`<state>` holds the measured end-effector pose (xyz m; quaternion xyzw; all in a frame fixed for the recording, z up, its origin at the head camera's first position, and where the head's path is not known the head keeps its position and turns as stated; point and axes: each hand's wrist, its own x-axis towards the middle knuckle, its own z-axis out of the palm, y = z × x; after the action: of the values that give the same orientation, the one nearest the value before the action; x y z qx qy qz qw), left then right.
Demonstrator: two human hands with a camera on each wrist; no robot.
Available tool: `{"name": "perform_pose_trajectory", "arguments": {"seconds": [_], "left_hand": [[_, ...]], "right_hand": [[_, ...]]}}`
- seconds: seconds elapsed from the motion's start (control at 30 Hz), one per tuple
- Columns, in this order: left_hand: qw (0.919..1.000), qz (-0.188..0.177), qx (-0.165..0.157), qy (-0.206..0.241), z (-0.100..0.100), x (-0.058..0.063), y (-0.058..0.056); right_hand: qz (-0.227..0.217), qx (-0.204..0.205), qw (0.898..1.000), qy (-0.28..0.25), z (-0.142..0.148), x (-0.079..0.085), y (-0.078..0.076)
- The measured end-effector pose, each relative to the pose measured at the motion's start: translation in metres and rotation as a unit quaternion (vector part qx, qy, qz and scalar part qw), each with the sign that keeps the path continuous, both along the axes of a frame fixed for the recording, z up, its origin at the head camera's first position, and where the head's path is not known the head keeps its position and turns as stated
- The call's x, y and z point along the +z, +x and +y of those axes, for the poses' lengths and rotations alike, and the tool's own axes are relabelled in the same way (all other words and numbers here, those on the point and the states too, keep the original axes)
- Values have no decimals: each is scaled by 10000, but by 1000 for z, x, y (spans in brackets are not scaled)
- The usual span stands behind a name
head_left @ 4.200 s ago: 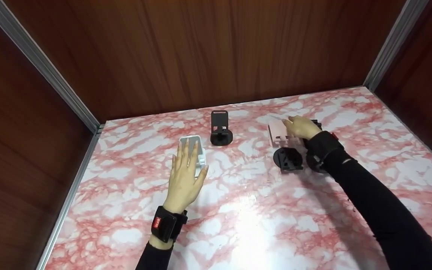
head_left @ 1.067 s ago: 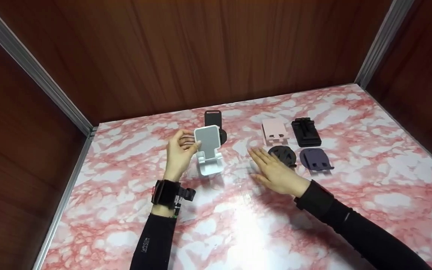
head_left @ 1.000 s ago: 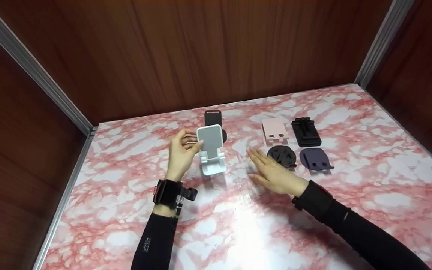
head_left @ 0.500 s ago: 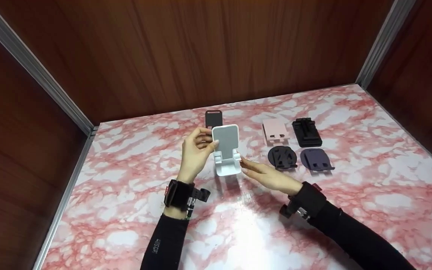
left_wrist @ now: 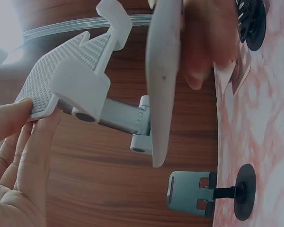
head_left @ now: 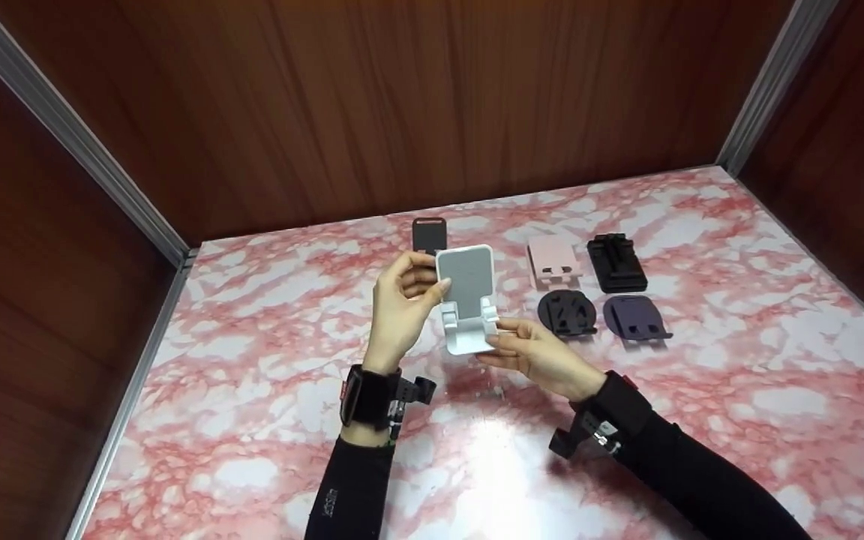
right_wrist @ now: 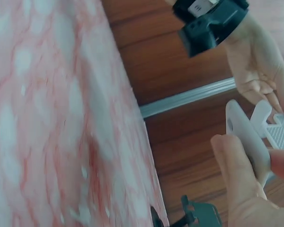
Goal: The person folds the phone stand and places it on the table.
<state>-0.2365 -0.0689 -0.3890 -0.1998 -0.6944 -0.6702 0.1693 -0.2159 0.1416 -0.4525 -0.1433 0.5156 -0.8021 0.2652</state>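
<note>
A white phone stand (head_left: pixel 469 277) with a grey pad is held up over the table between both hands. My left hand (head_left: pixel 402 304) pinches the left edge of its upper plate, thumb in front and fingers behind. With thumb and fingers, my right hand (head_left: pixel 541 352) grips the right side of its base. The left wrist view shows the stand (left_wrist: pixel 80 85) from the side, its hinged post joining the tilted plate to the flat base. In the right wrist view the thumb and fingers close on the base (right_wrist: pixel 246 137).
Behind the held stand is a dark upright phone stand (head_left: pixel 429 235), partly covered. To the right sit a pink folded stand (head_left: pixel 550 255), a black folded stand (head_left: pixel 617 262), a black round stand (head_left: pixel 567 313) and a dark purple one (head_left: pixel 634 316). Wood-grain walls enclose the marbled table (head_left: pixel 252 420).
The left hand went from lying flat over the white stand to lifting it, then carried it right. The right hand left the folded stands and took hold of the white stand's base.
</note>
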Motion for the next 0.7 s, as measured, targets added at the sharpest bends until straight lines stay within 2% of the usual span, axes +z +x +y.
{"name": "perform_pose_trajectory", "arguments": {"seconds": [0.23, 0.3, 0.4, 0.57, 0.7], "left_hand": [[9983, 140, 187, -529, 3, 21, 19], [9978, 126, 222, -618, 2, 23, 23], [9975, 15, 102, -696, 1, 23, 23], [9944, -205, -315, -985, -1, 21, 24], [9930, -225, -445, -1066, 0, 20, 24]], "right_hand": [[-392, -134, 9987, -294, -4, -3, 3], [-429, -115, 9985, -323, -5, -4, 4], [-436, -84, 9983, -380, -5, -4, 5], [-456, -92, 9977, -494, -6, -1, 8], [-494, -79, 9976, -487, -7, 2, 10]]}}
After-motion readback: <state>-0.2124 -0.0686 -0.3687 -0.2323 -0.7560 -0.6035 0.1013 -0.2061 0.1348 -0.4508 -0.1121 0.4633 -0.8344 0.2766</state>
